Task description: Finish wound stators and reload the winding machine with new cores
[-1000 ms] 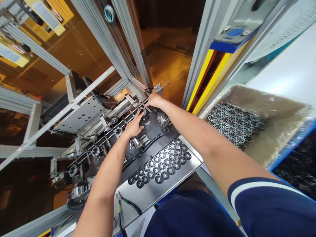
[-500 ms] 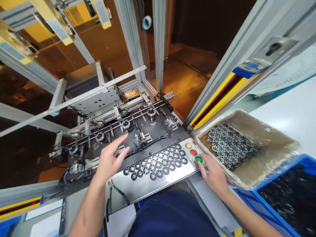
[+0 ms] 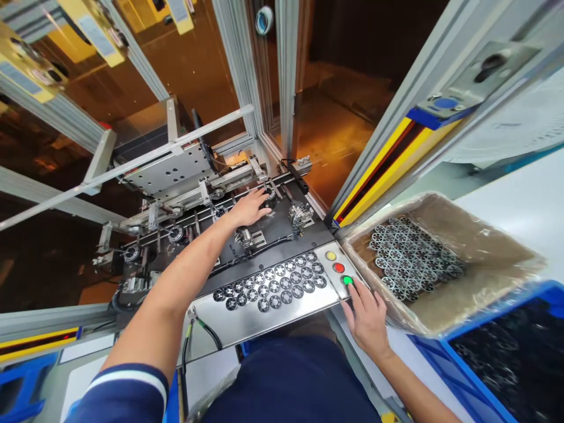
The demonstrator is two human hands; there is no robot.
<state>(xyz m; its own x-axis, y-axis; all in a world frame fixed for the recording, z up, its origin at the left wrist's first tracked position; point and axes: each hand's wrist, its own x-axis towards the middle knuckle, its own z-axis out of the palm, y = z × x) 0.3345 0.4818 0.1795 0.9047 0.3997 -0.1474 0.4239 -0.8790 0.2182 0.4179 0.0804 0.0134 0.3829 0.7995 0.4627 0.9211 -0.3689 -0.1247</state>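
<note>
My left hand (image 3: 250, 208) reaches over the black machine bed (image 3: 282, 220). Its fingers are spread and its fingertips lie at a round metal-and-black part (image 3: 270, 191) on the right-hand fixture, partly covering it; I cannot tell whether they touch it. On the button panel (image 3: 331, 276), my right hand (image 3: 366, 317) has its fingers stretched out, with a fingertip at the lower edge of the lit green button (image 3: 348, 281). Rows of small round spoked parts (image 3: 282, 285) lie on the steel ledge (image 3: 238, 326) between my hands.
Right of the panel stands a plastic-lined box (image 3: 484, 264) with layered round parts (image 3: 409, 255). A blue crate (image 3: 467, 376) holding dark parts is in front of it. A yellow light-curtain post (image 3: 374, 170) rises beside the bed. A red button (image 3: 339, 268) and a yellow button (image 3: 331, 256) sit above the green one.
My left hand has moved forward and right, from above the bed's front to the right-hand fixture. My right hand has shifted slightly down and left, staying by the green button.
</note>
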